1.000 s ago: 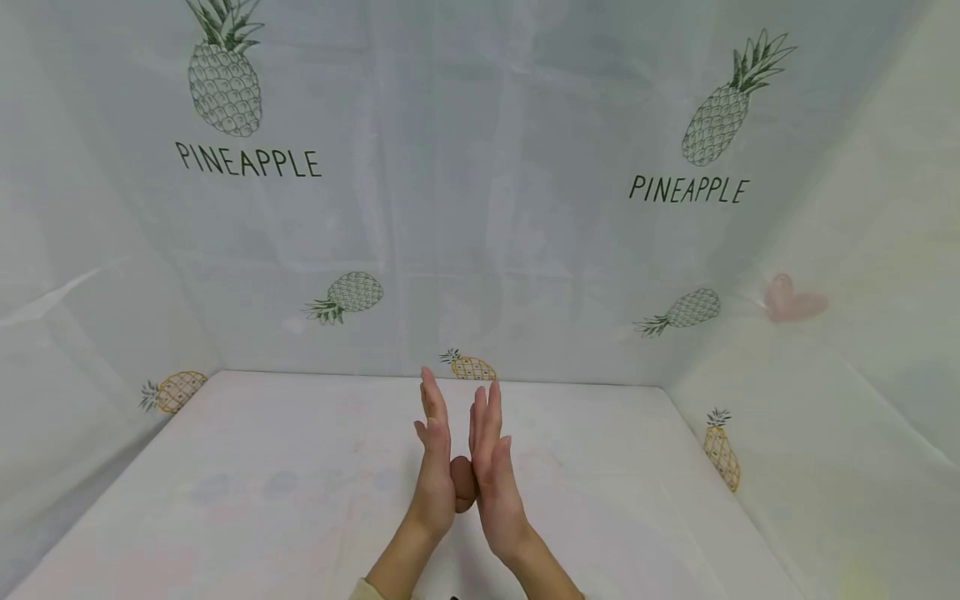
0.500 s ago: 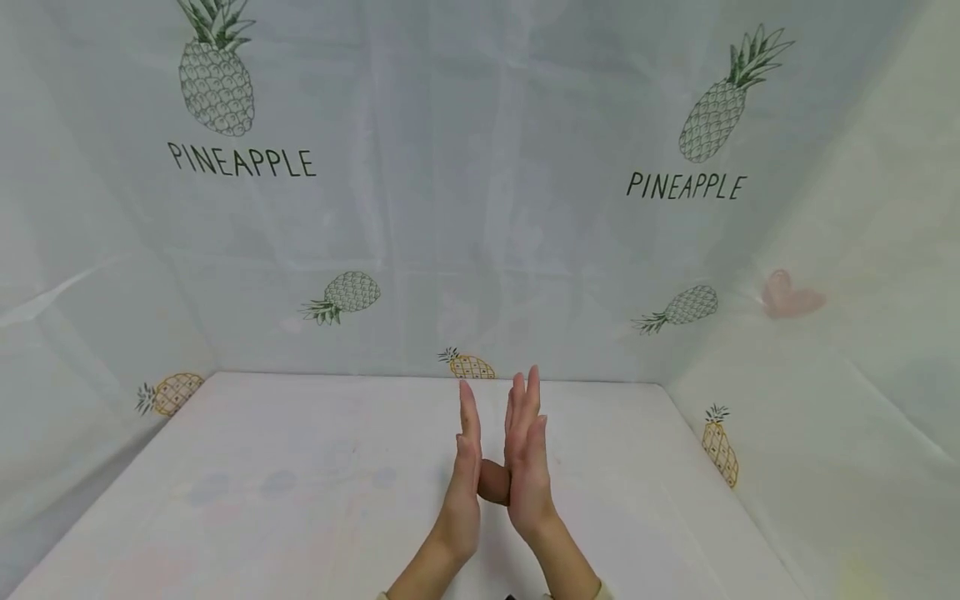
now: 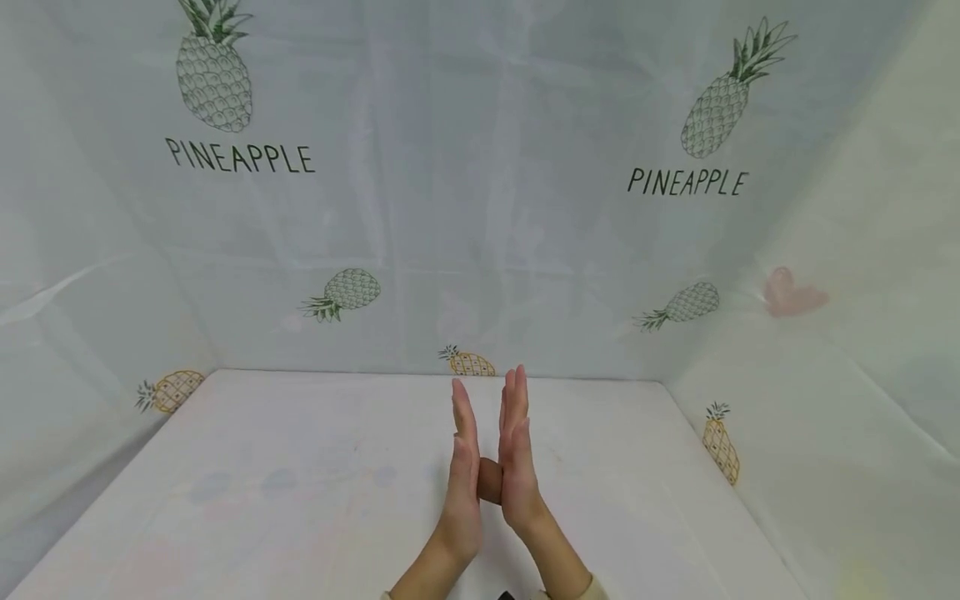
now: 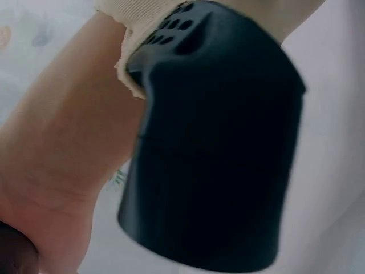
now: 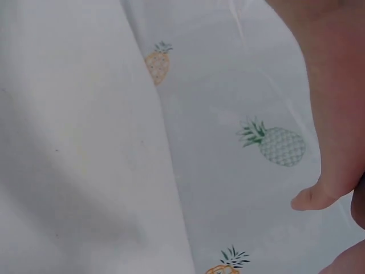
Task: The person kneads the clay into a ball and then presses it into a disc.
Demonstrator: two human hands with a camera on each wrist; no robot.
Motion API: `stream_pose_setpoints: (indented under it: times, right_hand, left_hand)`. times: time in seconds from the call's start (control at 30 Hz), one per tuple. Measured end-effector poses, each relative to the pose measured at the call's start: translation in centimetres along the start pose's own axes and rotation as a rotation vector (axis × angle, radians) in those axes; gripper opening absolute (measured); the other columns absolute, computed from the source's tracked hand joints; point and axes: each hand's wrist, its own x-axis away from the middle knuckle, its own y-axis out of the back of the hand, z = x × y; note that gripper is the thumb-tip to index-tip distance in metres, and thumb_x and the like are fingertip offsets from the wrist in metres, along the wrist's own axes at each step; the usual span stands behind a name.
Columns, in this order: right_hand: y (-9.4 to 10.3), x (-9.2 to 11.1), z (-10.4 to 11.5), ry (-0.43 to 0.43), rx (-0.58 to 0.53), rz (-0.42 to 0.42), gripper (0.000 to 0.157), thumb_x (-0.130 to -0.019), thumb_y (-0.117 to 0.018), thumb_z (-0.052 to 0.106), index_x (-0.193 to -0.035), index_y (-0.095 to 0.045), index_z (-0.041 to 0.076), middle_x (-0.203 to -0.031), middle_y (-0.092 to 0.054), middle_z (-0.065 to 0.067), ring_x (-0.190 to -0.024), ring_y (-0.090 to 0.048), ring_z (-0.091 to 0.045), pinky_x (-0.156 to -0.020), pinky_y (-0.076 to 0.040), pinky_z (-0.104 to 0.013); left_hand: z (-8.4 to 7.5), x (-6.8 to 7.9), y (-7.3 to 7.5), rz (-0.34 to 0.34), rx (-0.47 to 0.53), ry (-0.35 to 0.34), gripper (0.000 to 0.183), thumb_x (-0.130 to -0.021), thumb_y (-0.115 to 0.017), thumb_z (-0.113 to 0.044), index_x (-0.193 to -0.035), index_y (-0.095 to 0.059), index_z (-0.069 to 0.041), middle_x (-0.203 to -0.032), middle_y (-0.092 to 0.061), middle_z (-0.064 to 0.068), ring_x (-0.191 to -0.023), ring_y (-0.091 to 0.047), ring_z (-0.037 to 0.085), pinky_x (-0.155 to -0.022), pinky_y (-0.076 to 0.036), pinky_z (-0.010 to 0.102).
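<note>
A small brown lump (image 3: 490,481), smooth and rounded like clay, sits between my two palms in the head view. My left hand (image 3: 463,483) presses its near-upright palm on the lump's left side, fingers straight and pointing away. Opposite it, my right hand (image 3: 519,467) presses from the right, its fingers straight too. In the left wrist view, part of the brown lump (image 4: 16,251) shows under the heel of a palm. The right wrist view catches a hand (image 5: 339,97) and a dark edge of the lump (image 5: 359,205). The palm faces touching the lump are hidden.
Below the hands lies a white tabletop (image 3: 300,467) with faint coloured blotches. A pale sheet (image 3: 480,208) printed with pineapples hangs behind it and along both sides. A black wrist device (image 4: 217,142) on a beige sleeve fills much of the left wrist view.
Both hands and the lump shifted right in the head view, then slightly back left. The hands slid against each other and the lump changed its tilt between the palms.
</note>
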Motion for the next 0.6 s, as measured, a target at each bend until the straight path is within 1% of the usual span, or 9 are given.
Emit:
stream_pose_setpoints:
  times: [0.1, 0.17, 0.2, 0.27, 0.33, 0.37, 0.43, 0.5, 0.6]
  right_hand:
    - [-0.4, 0.1, 0.1, 0.0, 0.014, 0.051, 0.055, -0.113, 0.004, 0.045, -0.166, 0.021, 0.044, -0.174, 0.025, 0.018, -0.16, 0.022, -0.007, -0.129, 0.006, -0.052]
    - [-0.8, 0.2, 0.3, -0.006, 0.004, 0.084, 0.055, -0.113, 0.004, 0.046, -0.164, 0.023, 0.046, -0.172, 0.028, 0.016, -0.15, -0.03, 0.001, -0.121, -0.029, -0.029]
    - [-1.0, 0.3, 0.4, -0.005, -0.002, 0.102, 0.055, -0.113, 0.004, 0.046, -0.163, 0.025, 0.046, -0.172, 0.03, 0.014, -0.124, -0.055, 0.003, -0.101, -0.045, -0.019]
    - [-1.4, 0.5, 0.5, -0.01, 0.003, 0.116, 0.055, -0.113, 0.003, 0.048, -0.163, 0.025, 0.047, -0.172, 0.03, 0.012, -0.076, -0.052, 0.004, -0.055, -0.039, -0.015]
    - [-1.7, 0.6, 0.6, 0.014, -0.002, 0.124, 0.056, -0.113, 0.004, 0.044, -0.165, 0.025, 0.042, -0.173, 0.029, 0.009, -0.077, -0.055, -0.001, -0.062, -0.044, -0.017]
    - [-1.8, 0.7, 0.7, 0.022, -0.004, 0.12, 0.056, -0.113, 0.005, 0.043, -0.165, 0.024, 0.04, -0.174, 0.027, 0.009, -0.109, -0.059, -0.003, -0.089, -0.049, -0.024]
    - [-1.9, 0.7, 1.0, 0.024, -0.029, 0.102, 0.056, -0.113, 0.006, 0.043, -0.166, 0.022, 0.039, -0.176, 0.022, 0.011, -0.158, -0.02, -0.01, -0.127, -0.012, -0.049]
    - [-1.8, 0.7, 1.3, 0.013, -0.08, 0.09, 0.057, -0.112, 0.007, 0.045, -0.167, 0.021, 0.039, -0.176, 0.019, 0.013, -0.163, 0.017, -0.017, -0.121, 0.021, -0.064]
    - [-1.4, 0.6, 2.0, -0.023, -0.169, 0.08, 0.057, -0.111, 0.009, 0.05, -0.166, 0.022, 0.042, -0.176, 0.019, 0.013, -0.163, 0.02, -0.023, -0.122, 0.023, -0.063]
  left_hand:
    - [0.0, -0.2, 0.3, -0.014, 0.007, -0.003, 0.058, -0.112, 0.001, -0.047, -0.168, 0.015, -0.038, -0.173, 0.022, -0.021, -0.159, 0.025, 0.008, -0.122, 0.02, 0.063]
    - [0.0, -0.3, 0.5, -0.018, 0.02, 0.006, 0.059, -0.111, 0.001, -0.05, -0.167, 0.017, -0.038, -0.172, 0.023, -0.023, -0.159, 0.026, 0.006, -0.122, 0.021, 0.063]
    - [0.0, -0.4, 0.7, -0.022, 0.023, 0.009, 0.06, -0.111, 0.001, -0.05, -0.167, 0.017, -0.039, -0.172, 0.023, -0.024, -0.158, 0.026, 0.006, -0.122, 0.021, 0.063]
    - [0.0, -0.5, 1.0, -0.033, 0.033, 0.012, 0.061, -0.11, 0.001, -0.053, -0.166, 0.019, -0.038, -0.171, 0.024, -0.025, -0.158, 0.027, 0.006, -0.122, 0.021, 0.062]
    - [0.1, -0.7, 1.3, -0.051, 0.037, 0.018, 0.061, -0.11, 0.001, -0.054, -0.166, 0.02, -0.039, -0.17, 0.025, -0.026, -0.157, 0.028, 0.006, -0.123, 0.021, 0.061]
    - [0.2, -0.8, 1.4, -0.057, 0.035, 0.019, 0.061, -0.11, 0.001, -0.056, -0.166, 0.02, -0.04, -0.17, 0.025, -0.025, -0.157, 0.029, 0.006, -0.123, 0.021, 0.061]
    - [0.4, -0.9, 1.6, -0.071, 0.019, 0.018, 0.062, -0.11, 0.0, -0.058, -0.166, 0.02, -0.041, -0.171, 0.026, -0.023, -0.157, 0.03, 0.009, -0.122, 0.023, 0.063]
    - [0.7, -0.9, 1.6, -0.085, -0.013, 0.022, 0.062, -0.11, -0.001, -0.06, -0.166, 0.018, -0.042, -0.172, 0.025, -0.021, -0.157, 0.031, 0.011, -0.12, 0.026, 0.064]
    - [1.2, -0.9, 1.6, -0.102, -0.076, 0.021, 0.062, -0.11, -0.002, -0.059, -0.167, 0.015, -0.041, -0.173, 0.022, -0.018, -0.158, 0.031, 0.012, -0.118, 0.03, 0.064]
